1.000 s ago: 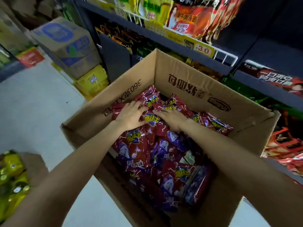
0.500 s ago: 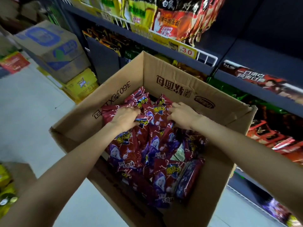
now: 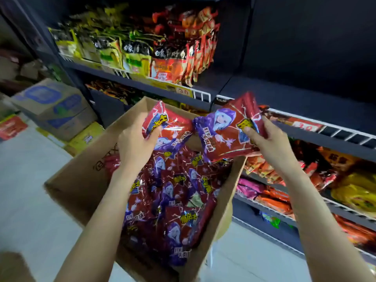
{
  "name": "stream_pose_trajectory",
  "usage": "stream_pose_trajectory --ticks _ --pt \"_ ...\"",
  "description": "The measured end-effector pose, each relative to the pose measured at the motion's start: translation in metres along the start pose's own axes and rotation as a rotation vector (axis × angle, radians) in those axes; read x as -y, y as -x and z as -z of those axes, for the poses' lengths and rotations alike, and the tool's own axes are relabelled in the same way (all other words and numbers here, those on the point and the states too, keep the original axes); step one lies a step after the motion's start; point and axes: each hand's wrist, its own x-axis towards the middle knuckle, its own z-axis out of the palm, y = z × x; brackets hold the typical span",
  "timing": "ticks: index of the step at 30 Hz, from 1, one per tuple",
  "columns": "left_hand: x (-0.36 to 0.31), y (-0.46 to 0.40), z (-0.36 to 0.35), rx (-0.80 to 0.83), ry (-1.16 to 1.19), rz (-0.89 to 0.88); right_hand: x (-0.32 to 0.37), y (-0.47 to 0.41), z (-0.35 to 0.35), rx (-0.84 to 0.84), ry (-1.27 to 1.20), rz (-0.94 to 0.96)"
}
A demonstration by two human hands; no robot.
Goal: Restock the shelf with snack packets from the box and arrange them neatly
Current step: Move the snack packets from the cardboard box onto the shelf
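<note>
There is a single view, from a wide-angle camera worn on the person's head, looking forward and down along both bare forearms. It sits close above the open cardboard box [image 3: 85,180] of snack packets, which fills the lower middle of the picture. It faces the dark shelf [image 3: 234,92] units that run across the top and right, with the pale floor [image 3: 30,190] at the left and straight lines bowed near the edges.
</note>
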Motion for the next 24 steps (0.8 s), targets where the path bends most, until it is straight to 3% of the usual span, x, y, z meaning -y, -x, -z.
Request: stream_pose_trajectory --ticks 3,6,10,15,24 --pt "-0.050 -0.002 -0.013 -0.109 0.105 -0.116 -0.008 0.021 0.053 -0.140 -0.171 -0.030" --pt "-0.096 -0.008 -0.033 -0.153 0.171 -0.172 -0.016 0.036 0.104 -0.306 -0.176 -0.019" --pt "-0.156 -0.016 -0.060 -0.194 0.223 -0.293 -0.027 0.047 0.171 -0.494 -0.001 0.079" --pt "-0.224 -0.023 -0.090 -0.163 0.317 -0.314 -0.045 0.049 0.236 -0.687 0.308 0.159" --pt "-0.309 -0.040 -0.144 -0.080 0.143 -0.504 -0.111 0.028 0.259 -0.543 0.818 0.236"
